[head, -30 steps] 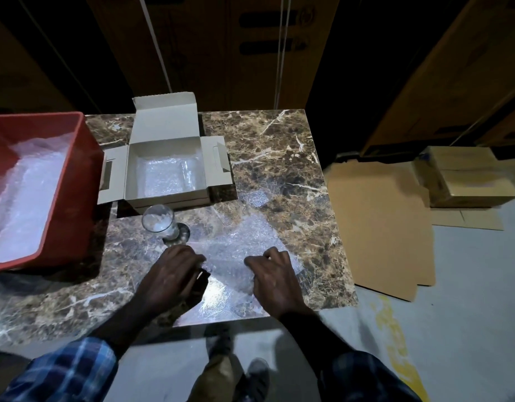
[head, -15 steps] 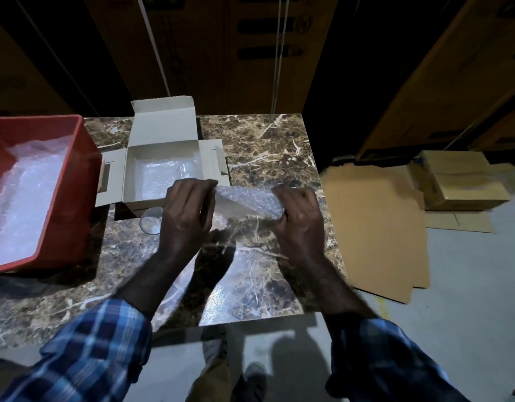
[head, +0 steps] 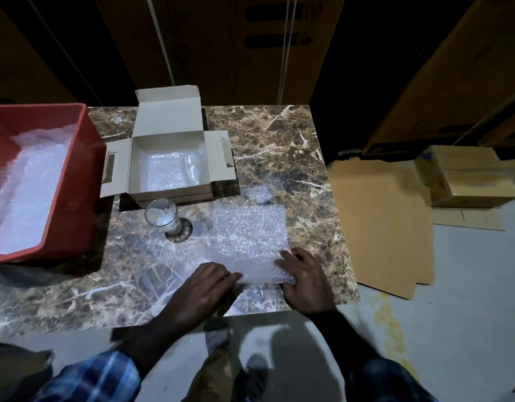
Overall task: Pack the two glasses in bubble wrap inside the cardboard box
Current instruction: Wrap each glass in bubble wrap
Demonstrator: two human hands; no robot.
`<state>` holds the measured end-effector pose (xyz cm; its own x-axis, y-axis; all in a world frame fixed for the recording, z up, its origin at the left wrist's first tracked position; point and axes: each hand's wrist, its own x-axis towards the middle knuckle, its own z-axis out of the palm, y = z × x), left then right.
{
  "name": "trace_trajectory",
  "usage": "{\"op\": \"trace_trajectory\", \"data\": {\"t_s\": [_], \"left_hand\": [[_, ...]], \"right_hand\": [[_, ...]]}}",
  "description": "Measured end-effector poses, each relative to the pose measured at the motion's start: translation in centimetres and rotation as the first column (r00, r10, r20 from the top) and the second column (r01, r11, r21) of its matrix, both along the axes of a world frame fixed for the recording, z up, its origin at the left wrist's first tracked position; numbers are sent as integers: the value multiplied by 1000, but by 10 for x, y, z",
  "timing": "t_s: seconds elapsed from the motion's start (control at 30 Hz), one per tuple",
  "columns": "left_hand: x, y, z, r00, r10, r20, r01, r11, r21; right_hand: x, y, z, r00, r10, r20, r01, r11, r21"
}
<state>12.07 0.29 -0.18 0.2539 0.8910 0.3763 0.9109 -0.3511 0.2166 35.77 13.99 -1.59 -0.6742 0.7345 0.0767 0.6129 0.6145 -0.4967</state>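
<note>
head | left hand, right hand flat, released, pressing bubble wrap | no legible writing

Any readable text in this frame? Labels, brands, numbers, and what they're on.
None readable.
Cardboard box: plain, no print shown.
Red bin: no label visible.
Stacked cartons on the floor: a dark strip along one edge, too blurred to read.
Glass, bubble wrap: unmarked.
</note>
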Motion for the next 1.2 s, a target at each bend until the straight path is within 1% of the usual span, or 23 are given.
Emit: {"op": "trace_trajectory", "data": {"t_s": [0.07, 0.13, 0.2, 0.27, 0.37, 0.43, 0.5, 0.53, 0.6, 0.67, 0.73, 0.8, 0.87, 0.93, 1.0, 1.1, 1.13, 1.2], "left_hand": [[2, -1, -13, 1000, -24, -4, 24, 998, -53], [-2, -3, -22, 999, -41, -12, 38, 986, -163], [-10, -6, -29, 999, -22, -25, 15, 967, -253], [-13, -8, -30, 1000, -5, -23, -2, 959, -284], [-9, -7, -23, 1000, -10, 6, 11, 962, -272], [-4, -1, -18, 998, 47, 41, -35, 967, -251], [4, 14, -16, 981, 176, 84, -148, 952, -268], [8, 24, -15, 967, 240, 86, -206, 935, -290], [15, 41, -19, 950, 311, 37, -280, 896, -344], [17, 47, -27, 950, 309, -46, -303, 873, -384], [14, 44, -35, 951, 288, -115, -310, 858, -409], [8, 39, -38, 944, 302, -131, -328, 839, -434], [2, 36, -39, 935, 332, -127, -353, 824, -443], [-5, 31, -37, 931, 347, -115, -360, 817, -451], [-10, 22, -35, 943, 319, -99, -329, 837, -437], [-8, 5, -36, 981, 168, -96, -192, 909, -370], [-4, 1, -37, 989, 113, -92, -139, 927, -347], [5, -5, -39, 996, 39, -80, -62, 950, -305]], "right_hand": [[4, -2, -1, 997, 51, 61, -53, 998, 27], [10, -5, -4, 988, 110, 110, -113, 993, 19], [16, -10, -10, 978, 158, 138, -163, 986, 21], [18, -13, -13, 970, 208, 124, -214, 976, 33], [14, -14, -15, 957, 278, 85, -281, 959, 23], [2, -13, -10, 968, 251, 8, -251, 968, 12], [-18, -13, -3, 983, 177, -40, -176, 984, 33], [-30, -13, 1, 990, 139, -23, -138, 990, 41], [-49, -14, -1, 994, 73, 80, -76, 997, 33], [-54, -15, -10, 984, 42, 173, -48, 998, 35], [-45, -17, -20, 970, 59, 236, -72, 996, 47], [-29, -15, -25, 953, 28, 303, -41, 999, 35], [-11, -9, -25, 944, -34, 327, 34, 999, 6], [2, -5, -21, 954, -36, 299, 39, 999, -3], [11, -7, -15, 977, 24, 211, -33, 999, 36], [16, -19, -15, 983, 178, 38, -182, 972, 149], [15, -23, -17, 979, 202, 8, -200, 966, 163], [10, -28, -20, 982, 185, -37, -174, 963, 204]]}}
